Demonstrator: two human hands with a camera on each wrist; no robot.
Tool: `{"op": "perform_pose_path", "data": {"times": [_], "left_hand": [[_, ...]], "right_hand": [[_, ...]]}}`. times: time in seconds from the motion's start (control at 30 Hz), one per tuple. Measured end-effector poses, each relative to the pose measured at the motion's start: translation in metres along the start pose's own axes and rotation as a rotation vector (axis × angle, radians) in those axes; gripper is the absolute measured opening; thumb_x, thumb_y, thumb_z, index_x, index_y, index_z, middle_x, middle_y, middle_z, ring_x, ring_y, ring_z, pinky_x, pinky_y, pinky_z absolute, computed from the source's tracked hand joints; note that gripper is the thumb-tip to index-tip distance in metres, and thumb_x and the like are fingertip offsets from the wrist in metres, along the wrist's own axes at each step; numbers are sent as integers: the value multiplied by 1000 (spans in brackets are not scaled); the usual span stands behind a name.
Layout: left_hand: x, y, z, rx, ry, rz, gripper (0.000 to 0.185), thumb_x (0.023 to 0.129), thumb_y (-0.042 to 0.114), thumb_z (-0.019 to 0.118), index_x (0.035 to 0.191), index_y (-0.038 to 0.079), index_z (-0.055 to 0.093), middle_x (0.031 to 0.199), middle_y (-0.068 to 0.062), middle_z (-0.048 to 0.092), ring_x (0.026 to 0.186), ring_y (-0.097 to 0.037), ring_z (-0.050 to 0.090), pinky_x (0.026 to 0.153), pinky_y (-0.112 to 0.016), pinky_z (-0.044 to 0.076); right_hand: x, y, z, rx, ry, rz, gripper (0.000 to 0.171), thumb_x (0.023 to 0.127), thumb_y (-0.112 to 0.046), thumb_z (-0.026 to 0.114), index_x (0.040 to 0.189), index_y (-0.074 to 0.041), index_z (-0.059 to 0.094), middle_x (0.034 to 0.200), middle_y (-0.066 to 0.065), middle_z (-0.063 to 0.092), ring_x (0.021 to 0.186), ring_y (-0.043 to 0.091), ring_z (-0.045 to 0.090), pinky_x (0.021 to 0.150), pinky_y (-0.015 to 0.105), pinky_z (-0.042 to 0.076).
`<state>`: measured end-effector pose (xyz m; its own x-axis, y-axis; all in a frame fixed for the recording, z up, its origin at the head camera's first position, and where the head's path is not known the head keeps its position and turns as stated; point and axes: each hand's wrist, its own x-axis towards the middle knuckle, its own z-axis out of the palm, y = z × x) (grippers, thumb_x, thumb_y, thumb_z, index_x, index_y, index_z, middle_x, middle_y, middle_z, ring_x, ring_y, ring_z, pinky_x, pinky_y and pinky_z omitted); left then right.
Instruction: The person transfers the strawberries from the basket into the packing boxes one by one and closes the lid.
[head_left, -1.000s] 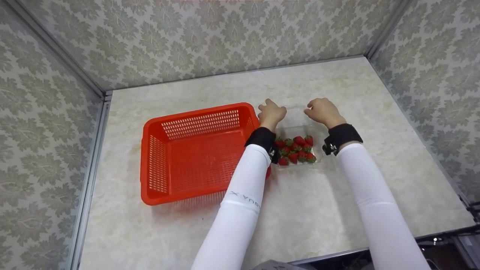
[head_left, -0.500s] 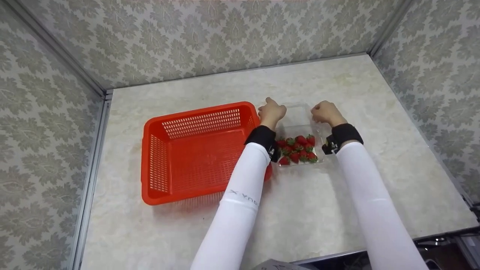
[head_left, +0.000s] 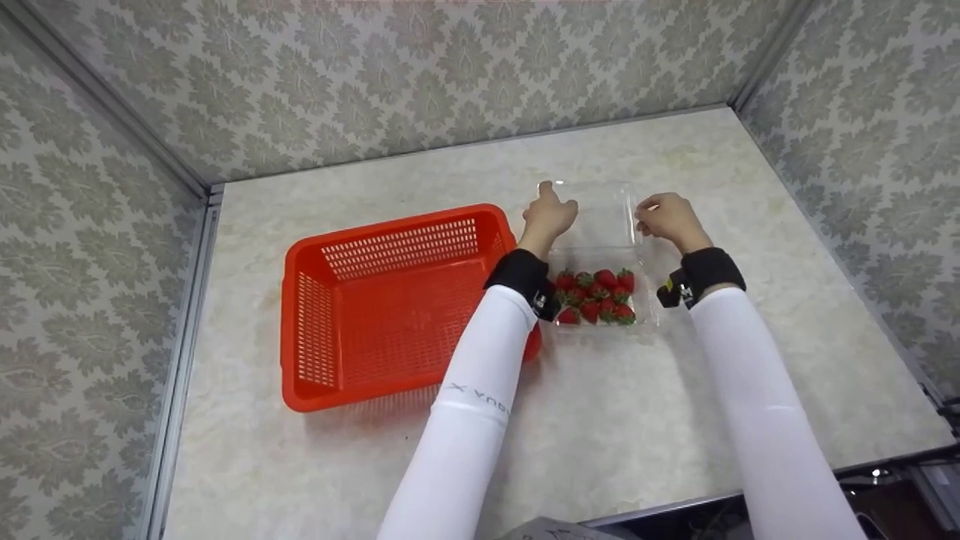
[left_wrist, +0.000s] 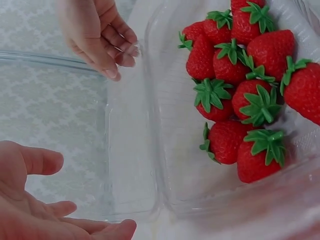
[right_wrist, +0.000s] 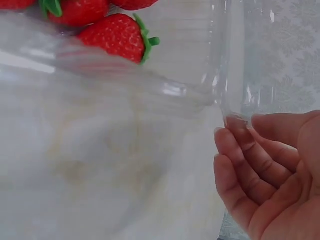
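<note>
A clear plastic clamshell box [head_left: 646,300] stands on the table with its lid [head_left: 596,217] raised at the back. Inside its base lie several strawberries [head_left: 596,296], red with green leaf caps, grouped toward one side. At the lid's left side is my left hand [head_left: 551,217]; in the left wrist view its fingers [left_wrist: 120,231] are spread and fairly straight along the lid's edge. On the other side my right hand [head_left: 671,219] pinches the lid's edge close to the hinge, thumb against fingertips, as the right wrist view shows. My left wrist partly covers the base's left side.
An orange-red plastic basket [head_left: 405,322] with slotted walls stands directly left of the box, partly under my left forearm. Patterned wall panels [head_left: 465,75] border the pale table [head_left: 615,420] at the back and both sides.
My right hand has moved to the right along with the lid's right edge. The lid reaches farther back and shows more clearly. The box with the strawberries has shifted slightly right.
</note>
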<state>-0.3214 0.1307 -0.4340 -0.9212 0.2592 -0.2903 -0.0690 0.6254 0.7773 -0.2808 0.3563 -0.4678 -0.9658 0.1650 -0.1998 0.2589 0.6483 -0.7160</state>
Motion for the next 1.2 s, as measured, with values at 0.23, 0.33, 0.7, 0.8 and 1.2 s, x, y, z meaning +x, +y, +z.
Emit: {"op": "perform_pose_path", "data": {"times": [0.23, 0.33, 0.7, 0.8, 1.2], "left_hand": [[-4, 0, -1, -130, 12, 80, 59, 104, 19, 46, 157, 2, 25, 156, -17, 38, 142, -28, 39, 109, -34, 38], [-5, -4, -4, -134, 33, 100, 55, 103, 15, 46, 154, -1, 31, 155, -17, 41, 142, -26, 40, 109, -33, 37], [-13, -8, -9, -282, 38, 112, 48, 104, 23, 50, 147, 2, 45, 133, -16, 58, 120, -26, 57, 95, -33, 46], [-19, -7, -10, -351, -8, 104, 48, 106, 26, 48, 148, 4, 43, 134, -16, 56, 120, -25, 56, 96, -34, 45], [-44, -10, -17, -352, -54, 117, 48, 108, 35, 45, 146, 6, 47, 140, -13, 54, 126, -24, 52, 100, -36, 44]], "right_hand": [[-13, 7, -12, -10, 52, 23, 36, 103, -20, 54, 128, 6, 58, 100, 20, 71, 83, 24, 69, 65, 23, 49], [-19, 8, -16, -7, 70, 18, 36, 104, -23, 53, 129, 3, 58, 107, 23, 70, 86, 25, 70, 67, 24, 50], [-41, 8, -21, 15, 185, -54, 48, 110, -35, 36, 123, 3, 62, 105, 25, 69, 81, 26, 69, 66, 20, 48], [-48, 9, -22, 18, 201, -64, 57, 109, -44, 30, 124, 1, 62, 105, 23, 68, 79, 22, 67, 66, 22, 48], [-78, 10, -21, 14, 249, -155, 67, 106, -55, 28, 123, 0, 62, 115, 22, 67, 95, 37, 66, 75, 28, 47]]}}
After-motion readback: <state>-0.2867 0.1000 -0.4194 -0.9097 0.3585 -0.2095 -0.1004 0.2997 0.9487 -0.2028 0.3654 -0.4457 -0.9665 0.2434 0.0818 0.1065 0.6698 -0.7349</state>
